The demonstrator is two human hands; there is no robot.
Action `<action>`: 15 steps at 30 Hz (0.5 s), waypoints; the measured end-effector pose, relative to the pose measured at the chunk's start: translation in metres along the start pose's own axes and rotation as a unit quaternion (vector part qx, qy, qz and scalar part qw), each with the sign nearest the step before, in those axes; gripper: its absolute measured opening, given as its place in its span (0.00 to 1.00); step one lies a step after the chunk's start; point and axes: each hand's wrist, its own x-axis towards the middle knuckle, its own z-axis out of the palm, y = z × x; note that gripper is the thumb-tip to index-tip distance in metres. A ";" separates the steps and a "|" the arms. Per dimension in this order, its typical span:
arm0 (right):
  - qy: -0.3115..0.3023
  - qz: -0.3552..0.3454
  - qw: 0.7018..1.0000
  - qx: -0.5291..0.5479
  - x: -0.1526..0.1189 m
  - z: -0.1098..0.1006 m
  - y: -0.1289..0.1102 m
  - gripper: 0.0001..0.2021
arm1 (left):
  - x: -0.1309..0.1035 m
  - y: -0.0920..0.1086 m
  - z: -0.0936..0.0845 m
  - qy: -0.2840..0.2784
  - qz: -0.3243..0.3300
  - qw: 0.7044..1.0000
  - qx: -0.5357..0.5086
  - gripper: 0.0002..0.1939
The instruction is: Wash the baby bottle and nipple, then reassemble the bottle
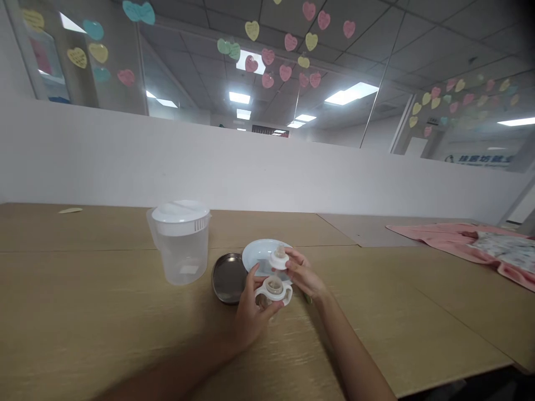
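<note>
My left hand (251, 313) is wrapped round a small clear bottle (275, 285) with a white collar and side handles; its mouth is open at the top. Just above that mouth, my right hand (304, 274) pinches a white cap (278, 259) with a translucent nipple on top. The cap and the bottle are apart. Behind both hands lies a white oval bowl (254, 250), partly covered by the hands and the cap. A dark metal tray (229, 278) sits to the left of my left hand.
A clear plastic pitcher (184, 250) with a white lid stands left of the tray. On the right lies a pink patterned cloth (451, 236). A white wall (251, 172) rises behind the wooden table (104, 312). A greenish object shows partly under my right wrist.
</note>
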 end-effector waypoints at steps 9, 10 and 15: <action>0.109 -0.061 0.985 0.116 0.008 -0.003 0.001 0.19 | 0.000 0.002 -0.001 -0.004 -0.006 1.000 0.010 0.39; 0.117 -0.076 0.983 0.123 0.009 -0.004 0.000 0.18 | 0.000 0.002 -0.001 -0.004 -0.006 1.000 0.011 0.39; 0.165 -0.147 0.968 0.114 0.013 -0.014 -0.001 0.14 | 0.000 0.003 -0.001 -0.011 -0.009 1.000 0.008 0.38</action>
